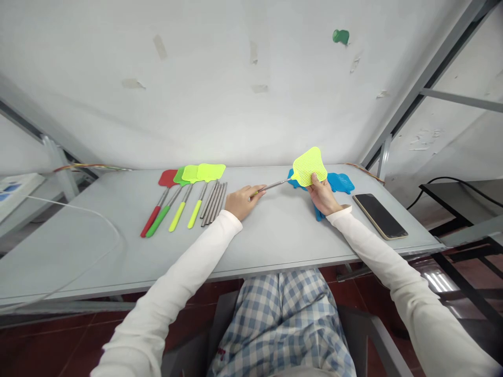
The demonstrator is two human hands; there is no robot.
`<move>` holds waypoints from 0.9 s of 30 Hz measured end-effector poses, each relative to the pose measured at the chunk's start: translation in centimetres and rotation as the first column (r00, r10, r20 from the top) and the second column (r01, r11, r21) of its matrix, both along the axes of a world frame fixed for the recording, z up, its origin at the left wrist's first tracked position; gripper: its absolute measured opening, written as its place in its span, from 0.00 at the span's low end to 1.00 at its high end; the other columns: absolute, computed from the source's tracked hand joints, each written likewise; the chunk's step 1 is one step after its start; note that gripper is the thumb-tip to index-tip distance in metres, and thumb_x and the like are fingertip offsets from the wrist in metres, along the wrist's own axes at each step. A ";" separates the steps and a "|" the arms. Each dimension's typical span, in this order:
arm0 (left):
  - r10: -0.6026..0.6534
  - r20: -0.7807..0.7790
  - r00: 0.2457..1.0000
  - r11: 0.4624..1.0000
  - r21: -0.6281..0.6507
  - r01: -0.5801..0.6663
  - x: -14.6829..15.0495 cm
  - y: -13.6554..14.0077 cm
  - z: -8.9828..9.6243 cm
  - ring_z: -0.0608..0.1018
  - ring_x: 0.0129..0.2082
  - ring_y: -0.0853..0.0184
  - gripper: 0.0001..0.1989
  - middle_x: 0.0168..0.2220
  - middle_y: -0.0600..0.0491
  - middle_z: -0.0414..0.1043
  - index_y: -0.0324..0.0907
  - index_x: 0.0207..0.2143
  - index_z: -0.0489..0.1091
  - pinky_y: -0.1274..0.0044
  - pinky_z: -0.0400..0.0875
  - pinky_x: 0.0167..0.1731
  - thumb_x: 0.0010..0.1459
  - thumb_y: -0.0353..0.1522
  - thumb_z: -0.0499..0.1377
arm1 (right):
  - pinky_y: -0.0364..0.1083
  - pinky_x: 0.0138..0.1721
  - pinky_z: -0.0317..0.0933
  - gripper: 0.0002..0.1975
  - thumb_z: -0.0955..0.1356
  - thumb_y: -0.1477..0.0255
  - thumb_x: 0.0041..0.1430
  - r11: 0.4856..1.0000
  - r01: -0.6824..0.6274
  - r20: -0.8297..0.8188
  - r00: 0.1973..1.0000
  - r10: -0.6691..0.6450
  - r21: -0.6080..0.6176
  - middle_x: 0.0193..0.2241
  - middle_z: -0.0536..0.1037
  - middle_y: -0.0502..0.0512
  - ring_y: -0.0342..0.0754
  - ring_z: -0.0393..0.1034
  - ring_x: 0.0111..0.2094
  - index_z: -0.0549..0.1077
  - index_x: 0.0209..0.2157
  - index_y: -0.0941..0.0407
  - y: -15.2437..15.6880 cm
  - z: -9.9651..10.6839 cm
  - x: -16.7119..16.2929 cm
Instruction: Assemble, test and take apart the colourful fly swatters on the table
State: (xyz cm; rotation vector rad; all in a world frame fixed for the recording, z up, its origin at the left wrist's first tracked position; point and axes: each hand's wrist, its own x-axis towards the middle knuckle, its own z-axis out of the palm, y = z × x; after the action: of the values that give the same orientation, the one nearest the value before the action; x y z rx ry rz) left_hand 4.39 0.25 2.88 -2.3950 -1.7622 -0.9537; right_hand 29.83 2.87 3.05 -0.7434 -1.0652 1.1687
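Note:
A yellow fly swatter [309,166] is held above the table between my two hands, its metal rod running to the left. My left hand [242,201] is closed around the handle end, which it mostly hides. At the other end, my right hand [322,195] pinches the lower edge of the perforated head, thumb in front. Behind and under this hand lie blue swatter heads [341,183], partly covered. To the left of my left hand rest several bare metal rods [214,204] side by side.
Left of the rods lie a red swatter [168,178], a green swatter [158,221] and two yellow swatters [211,172], heads overlapping. A phone [380,216] lies at the right of the grey table [271,251]. A white cable [98,213] crosses the left side. A wall [220,120] stands behind.

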 end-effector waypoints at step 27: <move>-0.076 0.215 0.974 0.984 -0.141 0.108 0.2 -0.4 0.6 0.78 0.39 0.63 0.17 0.40 0.52 0.79 0.49 0.43 0.77 0.75 0.68 0.36 0.61 0.43 0.53 | 0.50 0.48 0.69 0.22 0.73 0.55 0.48 0.998 -0.057 0.100 0.993 0.057 -0.006 0.44 0.78 0.52 0.50 0.72 0.49 0.72 0.43 0.50 -0.7 0.1 -0.8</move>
State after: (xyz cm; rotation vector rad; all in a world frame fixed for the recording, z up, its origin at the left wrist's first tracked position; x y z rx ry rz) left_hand 4.58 -0.18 3.49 -2.5750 -1.8679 -1.1623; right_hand 29.04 2.15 3.17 -0.7853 -1.1754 1.1921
